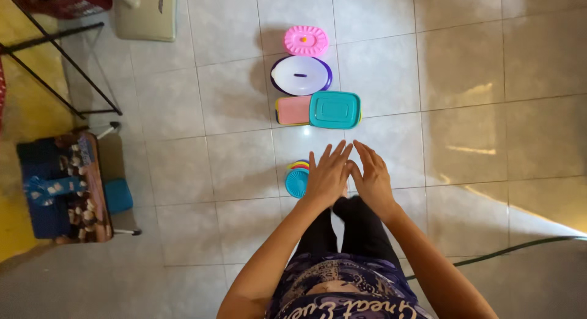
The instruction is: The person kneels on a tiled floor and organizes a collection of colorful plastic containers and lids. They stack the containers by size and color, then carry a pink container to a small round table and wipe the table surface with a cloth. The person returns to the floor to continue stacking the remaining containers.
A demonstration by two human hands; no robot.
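Observation:
My left hand (328, 174) and my right hand (371, 175) are held out side by side above the tiled floor, fingers spread, holding nothing. Just left of my left hand stands a stack of small round lids or cups (297, 180), blue on top with other colours under it, partly hidden by the hand. Further ahead lie a teal rectangular lid (334, 109) on a container, a pink rectangular box (293, 110) beside it, a white oval lid on a purple dish (301, 75), and a pink round scalloped lid (306, 40).
A low seat with a patterned cushion (67, 187) stands at the left, with a blue object (118, 195) beside it. Black metal rods (58, 62) cross the upper left. A dark cable (507, 250) runs along the floor at the lower right.

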